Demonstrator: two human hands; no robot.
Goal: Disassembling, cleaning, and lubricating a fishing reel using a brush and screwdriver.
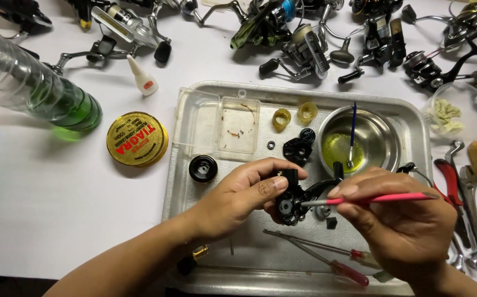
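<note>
— Since we list by size, we start with the metal tray [414, 118]: broad, rigid, flat on the white table, bearing everything that follows.

— Next entry?

— Steel bowl [384, 144], yellowish fluid inside, a blue-handled brush [352, 132] leaning in it. Then the clear plastic box [222, 124], lid open, tiny parts within. Two red-handled screwdrivers [332, 261] lie at the tray's near edge.

— And the item in hand?

— Black reel body [293, 201], held just above the tray's middle, its gear exposed. We judge it light but stiff, likely greasy and so slippery; the gear teeth and small fittings look delicate. Best taken by the solid housing, as it is now, clear of the gear.

— Hands?

— Left hand [244, 195], fingers clenched round the housing, thumb pressed on top. Right hand [401, 220], fingers pinching a slim pink brush [381, 198] pen-fashion, its tip touching the gear.

— Smallest items?

— Two yellow bushings [293, 116], a black spool [203, 168] and a small metal ring [271, 145], loose on the tray, well apart from our hands.
</note>
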